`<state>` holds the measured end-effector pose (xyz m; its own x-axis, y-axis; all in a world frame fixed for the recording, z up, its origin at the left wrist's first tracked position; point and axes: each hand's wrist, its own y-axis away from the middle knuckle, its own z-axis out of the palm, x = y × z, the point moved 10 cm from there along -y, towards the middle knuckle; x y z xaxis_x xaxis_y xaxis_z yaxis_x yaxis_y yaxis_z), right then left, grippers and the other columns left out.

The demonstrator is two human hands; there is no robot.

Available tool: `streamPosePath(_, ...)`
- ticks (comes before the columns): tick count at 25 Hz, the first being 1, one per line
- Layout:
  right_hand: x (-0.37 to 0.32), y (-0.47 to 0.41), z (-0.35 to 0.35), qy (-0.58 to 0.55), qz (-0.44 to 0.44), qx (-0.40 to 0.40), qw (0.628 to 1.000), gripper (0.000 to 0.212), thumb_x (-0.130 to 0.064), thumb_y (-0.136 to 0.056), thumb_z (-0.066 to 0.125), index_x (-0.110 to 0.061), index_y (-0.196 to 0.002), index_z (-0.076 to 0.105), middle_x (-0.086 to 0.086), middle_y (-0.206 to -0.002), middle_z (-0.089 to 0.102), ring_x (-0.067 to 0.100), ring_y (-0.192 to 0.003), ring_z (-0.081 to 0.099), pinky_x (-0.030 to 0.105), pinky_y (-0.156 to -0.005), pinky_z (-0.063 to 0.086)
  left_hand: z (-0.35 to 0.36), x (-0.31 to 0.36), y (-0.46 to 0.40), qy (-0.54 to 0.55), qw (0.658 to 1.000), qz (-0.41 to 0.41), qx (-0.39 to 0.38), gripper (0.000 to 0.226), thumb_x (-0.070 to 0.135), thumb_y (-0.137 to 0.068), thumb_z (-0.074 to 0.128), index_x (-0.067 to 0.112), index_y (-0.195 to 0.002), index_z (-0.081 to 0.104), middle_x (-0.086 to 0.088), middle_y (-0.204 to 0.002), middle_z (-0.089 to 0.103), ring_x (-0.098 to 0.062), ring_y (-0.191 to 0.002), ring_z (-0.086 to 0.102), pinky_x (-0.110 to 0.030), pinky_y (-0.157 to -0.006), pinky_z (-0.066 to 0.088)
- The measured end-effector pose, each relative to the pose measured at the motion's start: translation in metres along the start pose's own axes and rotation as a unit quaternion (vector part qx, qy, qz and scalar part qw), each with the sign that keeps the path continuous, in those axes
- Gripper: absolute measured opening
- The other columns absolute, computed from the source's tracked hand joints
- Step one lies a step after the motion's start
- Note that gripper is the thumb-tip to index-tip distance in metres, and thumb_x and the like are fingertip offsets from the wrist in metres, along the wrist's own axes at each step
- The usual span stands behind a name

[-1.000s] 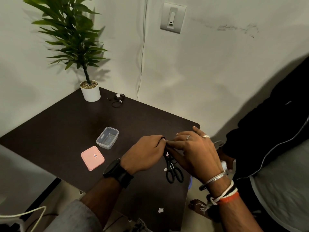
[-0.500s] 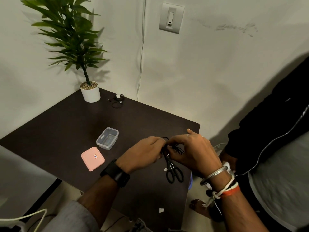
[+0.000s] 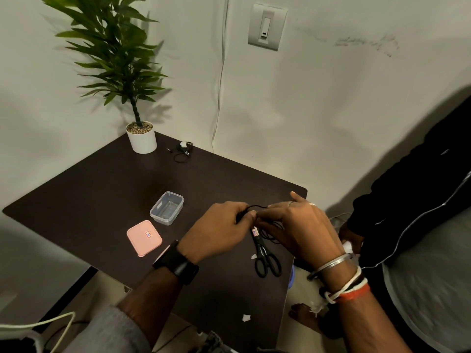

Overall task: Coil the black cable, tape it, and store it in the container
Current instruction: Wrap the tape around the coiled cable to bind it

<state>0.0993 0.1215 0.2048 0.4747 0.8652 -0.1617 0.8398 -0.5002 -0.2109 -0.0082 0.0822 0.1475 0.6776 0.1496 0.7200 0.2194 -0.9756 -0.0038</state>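
Observation:
Both my hands meet above the right side of the dark table. My left hand pinches one end of a thin black cable, and my right hand grips its loops, which hang below the fingers. Most of the cable is hidden by my hands. The clear plastic container stands open and empty to the left of my left hand. Its pink lid lies flat nearer to me.
Black scissors lie on the table under my hands. Another taped black cable coil sits at the far edge beside a potted plant. Small paper scraps lie near the front edge. Another person in a dark jacket stands at the right.
My right hand has turned and lifted slightly, so the cable loop now shows between the two hands. The view has shifted a little downward and closer.

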Motion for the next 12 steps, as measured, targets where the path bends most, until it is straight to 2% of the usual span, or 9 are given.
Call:
streamPosePath(4, -0.003, 0.002, -0.002, 0.039, -0.005, 0.041, 0.998, 0.012, -0.037, -0.093, 0.066, -0.035, -0.098, 0.076, -0.009, -0.088, 0.075, 0.013, -0.091, 0.072, 0.053, -0.112, 0.036, 0.001, -0.001, -0.003, 0.029, 0.999, -0.023, 0.009, 0.034, 0.043, -0.102, 0.045, 0.023, -0.085, 0.066, 0.0, -0.067, 0.064, -0.005, -0.051, 0.049, -0.026, -0.051, 0.041)
streamPosePath(7, -0.003, 0.002, -0.002, 0.055, -0.008, 0.075, 0.996, 0.009, -0.034, -0.088, 0.071, -0.033, -0.096, 0.077, -0.009, -0.085, 0.075, 0.014, -0.086, 0.072, 0.056, -0.107, 0.041, 0.007, -0.008, -0.004, 0.116, 0.992, -0.056, -0.003, 0.037, 0.043, -0.103, 0.045, 0.021, -0.084, 0.067, -0.006, -0.069, 0.059, -0.013, -0.06, 0.051, -0.035, -0.059, 0.042)
streamPosePath(9, -0.003, 0.0, 0.002, 0.048, -0.013, 0.089, 0.995, 0.01, -0.034, -0.088, 0.071, -0.034, -0.097, 0.076, -0.011, -0.087, 0.075, 0.012, -0.085, 0.072, 0.054, -0.105, 0.044, 0.013, -0.015, -0.003, 0.182, 0.98, -0.078, -0.014, 0.037, 0.041, -0.103, 0.046, 0.019, -0.082, 0.067, -0.002, -0.068, 0.054, -0.016, -0.062, 0.047, -0.038, -0.063, 0.039)
streamPosePath(12, 0.006, -0.001, 0.01, 0.0, 0.011, 0.089, 0.996, 0.019, -0.045, -0.089, 0.066, -0.04, -0.107, 0.07, -0.017, -0.092, 0.074, 0.007, -0.085, 0.07, 0.047, -0.097, 0.052, 0.019, -0.025, 0.001, 0.272, 0.956, -0.107, -0.02, 0.036, 0.036, -0.103, 0.046, 0.019, -0.08, 0.067, 0.004, -0.063, 0.049, -0.011, -0.057, 0.041, -0.028, -0.057, 0.035)
